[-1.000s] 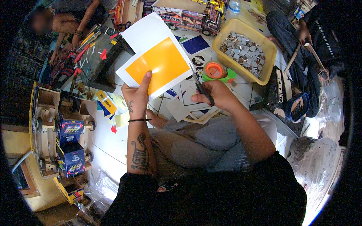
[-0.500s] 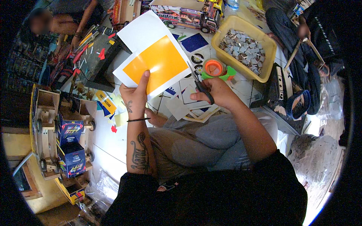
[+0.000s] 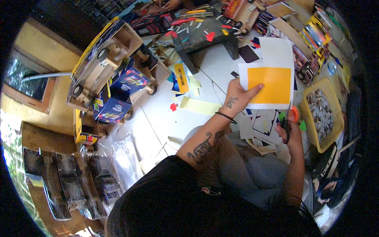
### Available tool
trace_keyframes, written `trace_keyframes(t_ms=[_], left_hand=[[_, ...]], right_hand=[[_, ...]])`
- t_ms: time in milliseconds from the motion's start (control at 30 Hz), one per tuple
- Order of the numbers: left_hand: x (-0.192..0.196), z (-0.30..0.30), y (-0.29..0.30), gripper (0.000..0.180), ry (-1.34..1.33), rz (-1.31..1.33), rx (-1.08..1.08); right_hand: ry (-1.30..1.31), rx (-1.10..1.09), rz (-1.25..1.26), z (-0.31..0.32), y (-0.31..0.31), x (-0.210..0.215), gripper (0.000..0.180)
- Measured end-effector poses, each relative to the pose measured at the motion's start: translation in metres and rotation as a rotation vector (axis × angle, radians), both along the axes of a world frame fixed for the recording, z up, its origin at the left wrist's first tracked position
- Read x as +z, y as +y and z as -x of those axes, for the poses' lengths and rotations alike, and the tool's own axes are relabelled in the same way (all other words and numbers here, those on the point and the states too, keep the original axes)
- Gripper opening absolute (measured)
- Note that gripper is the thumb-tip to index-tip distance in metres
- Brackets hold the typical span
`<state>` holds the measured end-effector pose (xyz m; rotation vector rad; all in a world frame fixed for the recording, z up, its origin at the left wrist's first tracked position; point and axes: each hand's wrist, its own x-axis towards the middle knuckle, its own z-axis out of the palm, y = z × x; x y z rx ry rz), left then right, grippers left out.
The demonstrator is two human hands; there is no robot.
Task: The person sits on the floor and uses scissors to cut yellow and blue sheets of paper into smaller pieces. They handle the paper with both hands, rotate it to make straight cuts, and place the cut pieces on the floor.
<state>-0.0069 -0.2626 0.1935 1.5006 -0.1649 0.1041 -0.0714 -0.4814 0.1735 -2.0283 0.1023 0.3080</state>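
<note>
My left hand (image 3: 241,94) pinches the left edge of an orange-yellow sheet with a white border (image 3: 272,87), its thumb lying on the coloured face. Behind it a plain white sheet (image 3: 277,50) sticks out at the top. In my right hand (image 3: 294,138) is a pair of dark-handled scissors (image 3: 287,130); its blades point up toward the sheet's lower right corner. Whether the blades touch the paper I cannot tell. An orange round object (image 3: 294,113) with green parts sits just behind the scissors. Paper cut-outs (image 3: 262,126) lie on the floor beneath.
A yellow tub (image 3: 341,127) of small greyish pieces stands at the right. Wooden toy trucks (image 3: 114,94) stand at the left, by plastic-wrapped items (image 3: 71,177). A low dark bench (image 3: 199,39) with coloured scraps is ahead, near another person's hand (image 3: 169,4).
My view has turned left, so the sheet, scissors and tub sit farther right. More trucks and wrapped items show at the left. Both hands keep their holds.
</note>
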Motion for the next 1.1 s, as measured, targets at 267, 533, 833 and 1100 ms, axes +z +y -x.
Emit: trace_keyframes(t_ms=[267,533,833,1100], left_hand=[[0.0033,0.0025,0.0020,0.021,-0.054,0.074,-0.048],[-0.0018,-0.0010,0.0013,0.021,-0.058,0.087,-0.048],[0.0008,0.0007,0.0035,0.022,-0.062,0.058,-0.033],[-0.0023,-0.0008,0.0059,0.020,-0.094,-0.003,-0.026]], right_hand=[[-0.039,-0.052,0.007,-0.0006,0.0028,-0.0071,0.043],[0.013,-0.035,0.008,0.0023,0.0024,-0.0001,0.037],[-0.013,-0.043,-0.047,0.0031,0.0052,0.0004,0.038],[-0.050,-0.030,-0.025,0.0041,0.0068,0.0008,0.042]])
